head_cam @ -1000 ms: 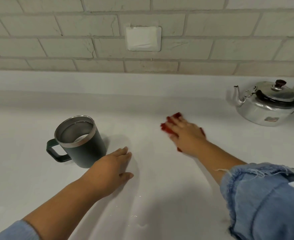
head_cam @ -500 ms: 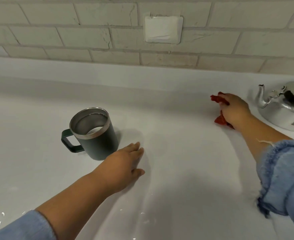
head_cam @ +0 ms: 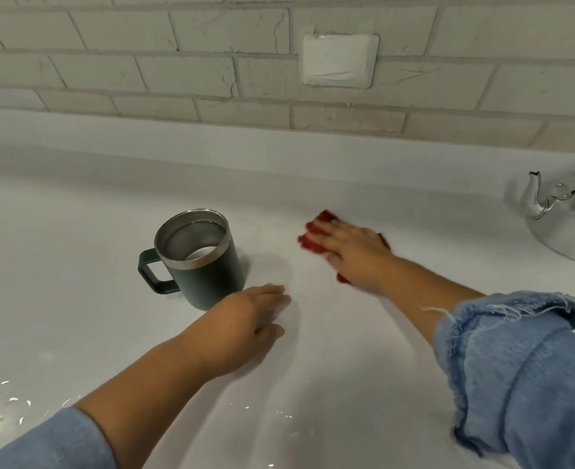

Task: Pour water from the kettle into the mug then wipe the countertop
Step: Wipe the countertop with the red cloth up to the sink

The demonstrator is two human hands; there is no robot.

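A dark green mug [head_cam: 208, 279] with a steel rim stands upright on the white countertop [head_cam: 76, 265], handle to the left, water inside. My left hand [head_cam: 245, 326] rests flat on the counter just right of the mug's base, fingers together, holding nothing. My right hand [head_cam: 354, 255] presses a red cloth [head_cam: 313, 235] flat on the counter to the right of the mug. A shiny steel kettle [head_cam: 564, 225] sits at the far right edge, spout pointing left, partly cut off.
A brick wall with a taped white plate [head_cam: 338, 59] rises behind the counter's raised back lip. Water droplets [head_cam: 5, 401] glisten on the counter at the lower left. Blue denim sleeves cover both forearms near the frame's bottom.
My right hand has slid the red cloth from near the kettle leftward toward the mug, after first sweeping right. My left hand has stayed put beside the mug.
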